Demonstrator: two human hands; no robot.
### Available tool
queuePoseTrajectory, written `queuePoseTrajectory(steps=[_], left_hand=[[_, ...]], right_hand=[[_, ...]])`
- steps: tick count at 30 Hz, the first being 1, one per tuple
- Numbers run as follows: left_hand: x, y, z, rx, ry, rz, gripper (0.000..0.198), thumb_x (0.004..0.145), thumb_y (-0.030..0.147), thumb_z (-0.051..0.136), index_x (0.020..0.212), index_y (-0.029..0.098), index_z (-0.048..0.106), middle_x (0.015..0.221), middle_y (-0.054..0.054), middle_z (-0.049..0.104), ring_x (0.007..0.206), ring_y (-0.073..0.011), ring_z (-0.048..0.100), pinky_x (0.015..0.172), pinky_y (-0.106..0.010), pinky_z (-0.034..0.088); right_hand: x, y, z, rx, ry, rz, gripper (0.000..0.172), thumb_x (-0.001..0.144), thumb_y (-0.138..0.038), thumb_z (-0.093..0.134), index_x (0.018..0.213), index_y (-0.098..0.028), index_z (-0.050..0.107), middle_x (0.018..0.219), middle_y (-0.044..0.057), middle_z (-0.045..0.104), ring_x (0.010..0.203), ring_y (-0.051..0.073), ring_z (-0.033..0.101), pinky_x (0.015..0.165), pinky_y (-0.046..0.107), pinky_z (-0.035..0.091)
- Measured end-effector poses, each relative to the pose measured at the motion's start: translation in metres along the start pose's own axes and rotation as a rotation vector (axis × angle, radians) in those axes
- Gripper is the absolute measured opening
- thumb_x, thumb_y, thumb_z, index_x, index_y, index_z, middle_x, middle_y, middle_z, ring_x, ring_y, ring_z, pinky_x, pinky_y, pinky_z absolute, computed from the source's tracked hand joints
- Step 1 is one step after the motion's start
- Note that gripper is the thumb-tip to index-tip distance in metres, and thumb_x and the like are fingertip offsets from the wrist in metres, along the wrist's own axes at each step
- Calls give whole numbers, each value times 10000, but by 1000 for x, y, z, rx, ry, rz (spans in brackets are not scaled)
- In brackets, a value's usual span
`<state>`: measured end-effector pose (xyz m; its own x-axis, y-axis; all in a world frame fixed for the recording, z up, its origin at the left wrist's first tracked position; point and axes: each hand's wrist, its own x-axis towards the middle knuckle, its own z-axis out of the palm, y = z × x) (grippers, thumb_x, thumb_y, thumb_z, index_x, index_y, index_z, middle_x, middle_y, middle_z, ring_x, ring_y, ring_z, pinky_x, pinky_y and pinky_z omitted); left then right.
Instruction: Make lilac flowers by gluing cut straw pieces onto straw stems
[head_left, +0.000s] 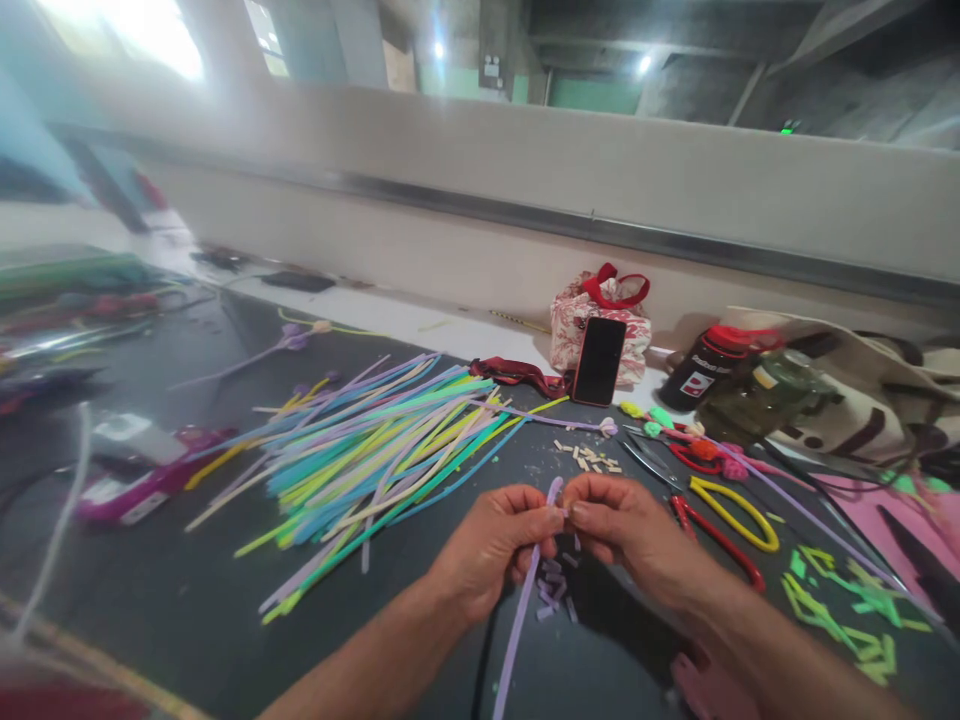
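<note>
My left hand (pixel 491 545) pinches a long purple pipe cleaner (pixel 517 630) near its upper end, and the rest hangs down toward me. Close against it, my right hand (pixel 634 530) is closed at the fingertips on a short light purple bit by the stem. Whether that bit is joined to the stem is hidden by the fingers. Short cut purple pieces (pixel 553 588) lie on the dark table just below my hands. A little beyond them are small cream pieces (pixel 589 458).
Left lies a wide pile of coloured pipe cleaners (pixel 382 440), with a purple glue gun (pixel 142 485) farther left. Right are red-handled pliers (pixel 716 530), yellow-handled scissors (pixel 739 515) and green cut pieces (pixel 847 600). Behind stand a phone (pixel 600 360) and a black bottle (pixel 701 370).
</note>
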<state>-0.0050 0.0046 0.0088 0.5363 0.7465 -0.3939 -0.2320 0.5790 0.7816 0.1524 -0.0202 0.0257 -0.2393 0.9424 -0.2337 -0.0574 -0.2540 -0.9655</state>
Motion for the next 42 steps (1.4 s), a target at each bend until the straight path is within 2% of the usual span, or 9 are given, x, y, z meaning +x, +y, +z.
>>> queuePoseTrajectory(steps=[7,11,17,22,30,42], left_hand=[[0,-2,1,37,36,30,285,592,349,708,597,152,503,448,39,546,300,-12,323,319,-146,180],[-1,0,1,75,52,32,246,625,327,681,588,150,514,444,45,539,293,-6,288,324,-155,156],[-5,2,4,237,58,-4,181,609,276,676,575,146,554,396,58,496,303,-19,285,344,-174,136],[-8,1,7,306,24,52,160,596,243,676,548,136,567,390,52,490,365,-39,371,397,-168,227],[-5,-2,6,325,-14,68,181,575,272,688,568,126,580,446,43,524,404,-48,413,429,-176,272],[-6,-3,5,353,-32,69,187,574,288,684,565,130,585,445,43,513,418,-54,413,446,-181,285]], right_hand=[[-2,-2,0,-173,189,14,214,691,-357,651,652,-159,582,476,-74,441,390,52,337,399,192,216],[-11,-12,-12,-353,153,-74,153,736,-312,604,677,-171,600,524,-62,466,448,71,382,448,203,284],[-21,-34,-35,-626,74,-198,135,774,-297,587,692,-196,621,702,-11,542,670,137,491,604,243,365],[-21,-43,-30,-731,7,-238,151,788,-262,571,658,-193,605,716,-3,544,679,141,502,631,255,370],[-20,-45,-30,-782,-101,-215,159,796,-230,575,646,-177,592,709,-12,527,654,117,485,602,231,359],[-19,-44,-29,-822,-99,-209,154,792,-186,569,642,-163,591,697,-14,519,643,109,483,595,225,358]])
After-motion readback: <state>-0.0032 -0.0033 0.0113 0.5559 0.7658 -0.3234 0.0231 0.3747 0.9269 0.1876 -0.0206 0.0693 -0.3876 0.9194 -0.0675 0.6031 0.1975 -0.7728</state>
